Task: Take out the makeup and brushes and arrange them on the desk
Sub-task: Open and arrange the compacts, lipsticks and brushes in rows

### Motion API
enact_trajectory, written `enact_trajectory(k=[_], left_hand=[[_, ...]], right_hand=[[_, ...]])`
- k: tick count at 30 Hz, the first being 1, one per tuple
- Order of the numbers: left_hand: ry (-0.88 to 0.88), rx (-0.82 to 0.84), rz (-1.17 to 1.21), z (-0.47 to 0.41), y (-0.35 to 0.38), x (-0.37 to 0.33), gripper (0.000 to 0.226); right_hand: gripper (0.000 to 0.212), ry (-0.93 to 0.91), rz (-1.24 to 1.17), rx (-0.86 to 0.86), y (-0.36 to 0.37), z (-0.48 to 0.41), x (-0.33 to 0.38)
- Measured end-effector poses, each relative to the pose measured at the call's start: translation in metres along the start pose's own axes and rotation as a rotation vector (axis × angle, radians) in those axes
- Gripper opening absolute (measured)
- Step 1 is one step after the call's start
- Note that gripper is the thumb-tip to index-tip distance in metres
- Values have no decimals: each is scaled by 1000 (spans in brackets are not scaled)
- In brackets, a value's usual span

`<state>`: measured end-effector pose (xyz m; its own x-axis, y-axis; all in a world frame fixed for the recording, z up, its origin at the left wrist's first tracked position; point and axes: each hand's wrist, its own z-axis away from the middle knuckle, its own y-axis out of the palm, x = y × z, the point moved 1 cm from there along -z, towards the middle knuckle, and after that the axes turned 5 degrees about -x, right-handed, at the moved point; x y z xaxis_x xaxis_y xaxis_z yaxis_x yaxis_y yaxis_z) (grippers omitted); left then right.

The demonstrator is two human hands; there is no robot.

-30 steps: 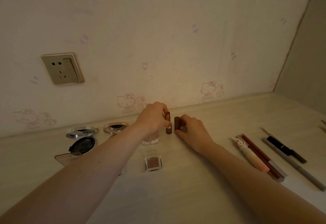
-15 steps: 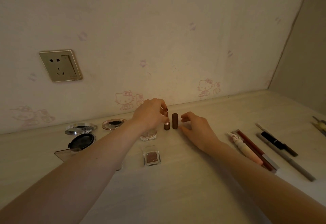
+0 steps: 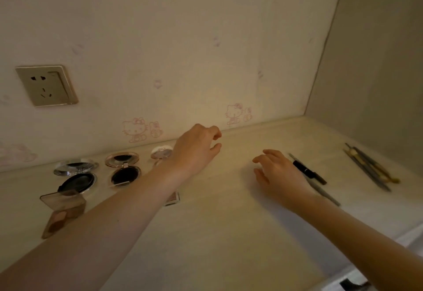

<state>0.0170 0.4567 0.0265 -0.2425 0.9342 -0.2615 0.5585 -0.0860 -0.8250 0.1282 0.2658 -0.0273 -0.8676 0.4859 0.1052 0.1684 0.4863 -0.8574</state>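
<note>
Both hands, left hand (image 3: 196, 151) and right hand (image 3: 278, 171), are held loosely spread, empty; hinged compacts (image 3: 124, 167) seem light, fragile, best gripped at rims

Two bare hands are held over a pale worktop (image 3: 217, 233), the left hand (image 3: 196, 148) and right hand (image 3: 278, 171) both empty with fingers loosely parted. Open round compacts (image 3: 124, 168) are laid out at left below a wall socket (image 3: 47, 85); a black pencil (image 3: 307, 171) lies beside the right hand.
</note>
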Motion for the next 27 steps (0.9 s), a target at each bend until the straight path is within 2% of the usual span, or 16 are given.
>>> enact_trajectory(k=[6,11,18,22,27], left_hand=[[22,84,74,6,29,-41,23],[64,135,151,10,53,-74,25],[14,236,270,-8,91,-113,27],[-7,340,242,-28,114,-125,36],[2,441,182,-52,132,-137,36]], right_hand=[[23,84,27,-86,-37,40,-32],[27,188,32,-48,-48,63,-66],[28,339,51,24,-43,63,-99],[27,407,24,75,-36,54,-106],[22,426,45,123,-31,44,-113]])
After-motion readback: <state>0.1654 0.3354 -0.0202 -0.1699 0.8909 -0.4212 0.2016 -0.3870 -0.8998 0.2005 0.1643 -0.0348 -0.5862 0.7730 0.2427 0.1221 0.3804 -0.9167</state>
